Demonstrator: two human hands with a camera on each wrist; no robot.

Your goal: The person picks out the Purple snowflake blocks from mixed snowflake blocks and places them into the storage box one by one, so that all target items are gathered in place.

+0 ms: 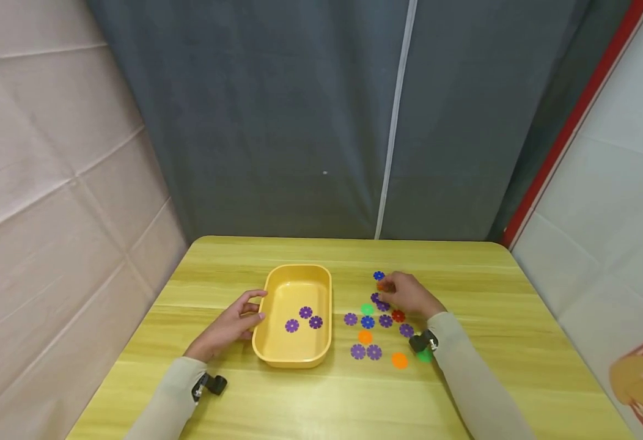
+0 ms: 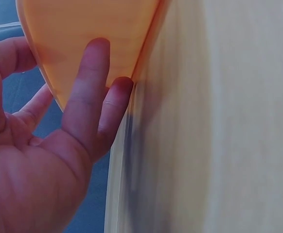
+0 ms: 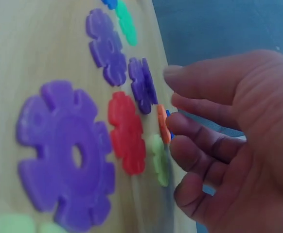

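Note:
A yellow tray (image 1: 274, 354) sits mid-table with three purple flower discs (image 1: 305, 312) inside. My left hand (image 1: 252, 308) rests against its left wall, and in the left wrist view the straight fingers (image 2: 90, 82) press on the tray's outer wall (image 2: 83, 24). My right hand (image 1: 390, 287) hovers over scattered discs with fingers loosely bent, holding nothing I can see. In the right wrist view its fingertips (image 3: 178, 124) are next to an orange disc (image 3: 163, 124), with a red disc (image 3: 127, 133) and a large purple disc (image 3: 66, 155) nearby.
Several purple, blue, green, orange and red discs lie right of the tray, such as a blue disc (image 1: 379, 275) and an orange disc (image 1: 400, 360). The wooden table (image 1: 492, 287) meets a grey curtain (image 1: 299, 122) at the back. Padded walls close both sides.

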